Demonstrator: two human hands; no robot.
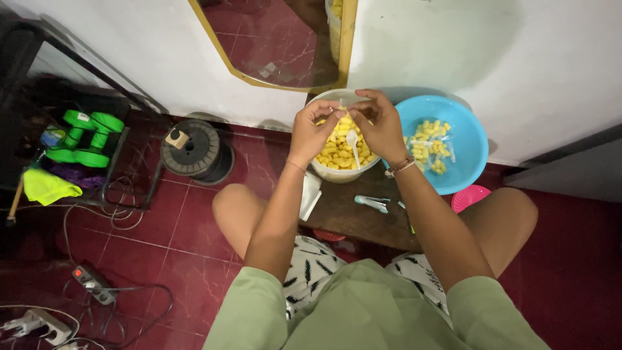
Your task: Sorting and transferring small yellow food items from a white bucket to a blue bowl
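Left hand (312,131) and right hand (382,126) meet above a white bucket (341,172) of yellow snack pieces (337,152), fingers pinched together on a small clear wrapper | white spoon (353,144) stands in the pieces | blue basin (463,139) with more pieces just right, on a dark wooden board (350,217).

- Light green short-sleeved shirt (363,311).
- White shorts (311,266) printed with dark feather shapes.
- Thin bracelet on left wrist (295,166).
- Beaded bracelets on right wrist (402,166).
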